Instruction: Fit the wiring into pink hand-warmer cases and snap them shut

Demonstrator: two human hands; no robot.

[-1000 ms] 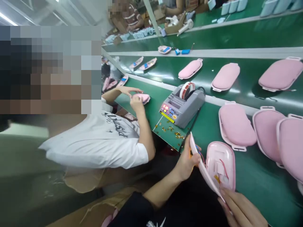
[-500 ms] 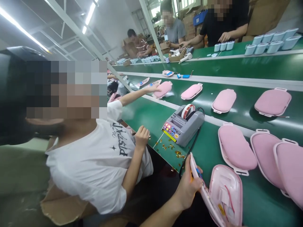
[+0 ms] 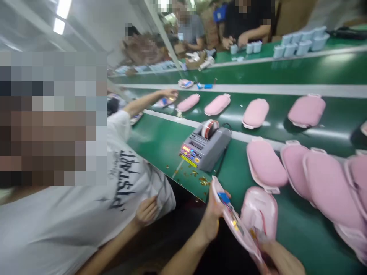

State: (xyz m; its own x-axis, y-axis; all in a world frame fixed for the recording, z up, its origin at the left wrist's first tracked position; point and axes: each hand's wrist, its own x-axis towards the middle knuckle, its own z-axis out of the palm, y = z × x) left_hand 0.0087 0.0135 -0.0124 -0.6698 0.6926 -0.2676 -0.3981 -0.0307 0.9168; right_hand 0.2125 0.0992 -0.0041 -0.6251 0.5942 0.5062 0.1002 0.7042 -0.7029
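Note:
My left hand (image 3: 211,214) grips the upper end of an opened pink shell half (image 3: 229,219) with a blue part and thin wires inside. My right hand (image 3: 279,259) holds the lower end of that same half at the bottom edge of the view. Its mate, a second pink shell half (image 3: 259,214), lies open on the green bench just to the right, joined by red wiring. A grey tape dispenser (image 3: 205,147) with a red-and-white roll stands just beyond my left hand.
Several closed pink pads (image 3: 266,162) lie on the bench to the right, and more ride the green conveyor (image 3: 286,131). A co-worker in a white shirt (image 3: 86,206) sits close on my left, one arm reaching to the belt. Other people work at the far side.
The view swung left and blurred. The co-worker's arm reached further along the belt and their other hand dropped to their lap. My right hand came back into view on the shell.

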